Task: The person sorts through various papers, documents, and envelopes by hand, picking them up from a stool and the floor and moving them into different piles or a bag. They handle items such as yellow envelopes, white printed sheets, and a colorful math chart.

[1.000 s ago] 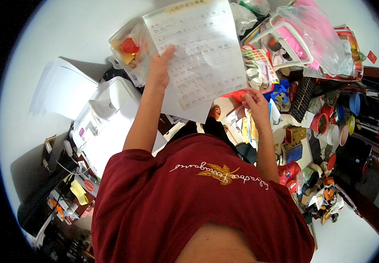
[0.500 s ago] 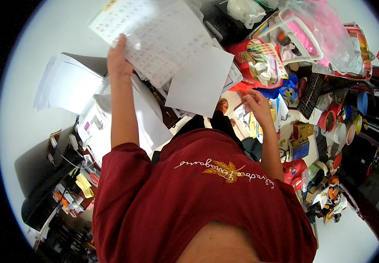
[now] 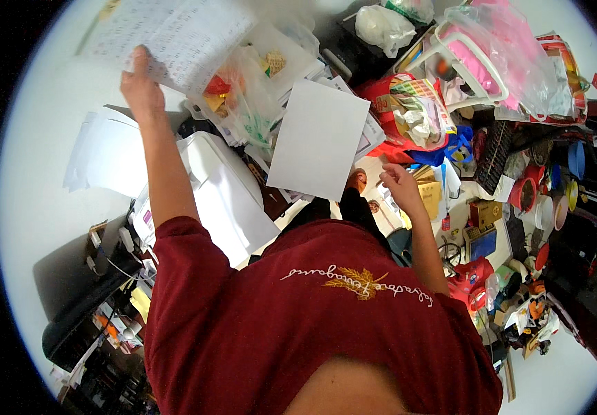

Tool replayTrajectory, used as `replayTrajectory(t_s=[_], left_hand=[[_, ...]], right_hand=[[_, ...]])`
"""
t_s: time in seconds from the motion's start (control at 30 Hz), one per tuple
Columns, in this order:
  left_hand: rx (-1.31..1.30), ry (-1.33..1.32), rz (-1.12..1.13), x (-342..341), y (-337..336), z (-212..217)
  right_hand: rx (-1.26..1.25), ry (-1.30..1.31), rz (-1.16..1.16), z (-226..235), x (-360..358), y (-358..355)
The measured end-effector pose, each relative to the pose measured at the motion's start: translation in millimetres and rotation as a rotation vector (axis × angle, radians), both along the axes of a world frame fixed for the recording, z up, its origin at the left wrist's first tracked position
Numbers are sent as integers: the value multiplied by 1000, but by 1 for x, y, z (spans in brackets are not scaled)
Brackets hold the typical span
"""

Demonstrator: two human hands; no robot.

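My left hand [image 3: 141,84] is raised to the upper left and grips a printed sheet of paper [image 3: 177,36] by its lower edge. A second, blank white sheet [image 3: 320,138] lies apart from it over the cluttered pile in the middle. My right hand [image 3: 400,187] hovers low at the centre right with fingers loosely curled and nothing visibly in them, just right of the blank sheet. A white printer [image 3: 219,190] sits below my left forearm.
A clear plastic bag of small items [image 3: 239,97] lies beside the printer. A pink and white basket in plastic [image 3: 488,59], red containers [image 3: 409,114] and stacked bowls [image 3: 544,200] crowd the right side. White paper [image 3: 105,155] rests at the left.
My left hand has swung the printed sheet up and to the left. The blank sheet has separated from it and stays in the middle. My right hand has barely moved.
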State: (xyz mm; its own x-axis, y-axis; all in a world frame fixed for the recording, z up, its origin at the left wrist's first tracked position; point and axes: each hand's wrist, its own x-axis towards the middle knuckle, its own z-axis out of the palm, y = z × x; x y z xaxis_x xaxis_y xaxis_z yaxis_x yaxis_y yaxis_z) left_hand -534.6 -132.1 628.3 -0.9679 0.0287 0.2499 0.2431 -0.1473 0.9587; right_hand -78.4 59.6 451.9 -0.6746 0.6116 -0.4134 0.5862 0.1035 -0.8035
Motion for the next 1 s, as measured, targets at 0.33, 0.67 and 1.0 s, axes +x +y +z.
replayTrajectory(t_s=[0.33,0.67,1.0], left_hand=[[-18,-226,-21,-33,1,-87],[17,-387,159,-3,-30,-107],[-289,-421,-636,132,12,-114]], right_hand=[[53,-27,21,13,-1,-9],[130,-75,61,10,5,-11],[30,-200,19,-19,9,-36]])
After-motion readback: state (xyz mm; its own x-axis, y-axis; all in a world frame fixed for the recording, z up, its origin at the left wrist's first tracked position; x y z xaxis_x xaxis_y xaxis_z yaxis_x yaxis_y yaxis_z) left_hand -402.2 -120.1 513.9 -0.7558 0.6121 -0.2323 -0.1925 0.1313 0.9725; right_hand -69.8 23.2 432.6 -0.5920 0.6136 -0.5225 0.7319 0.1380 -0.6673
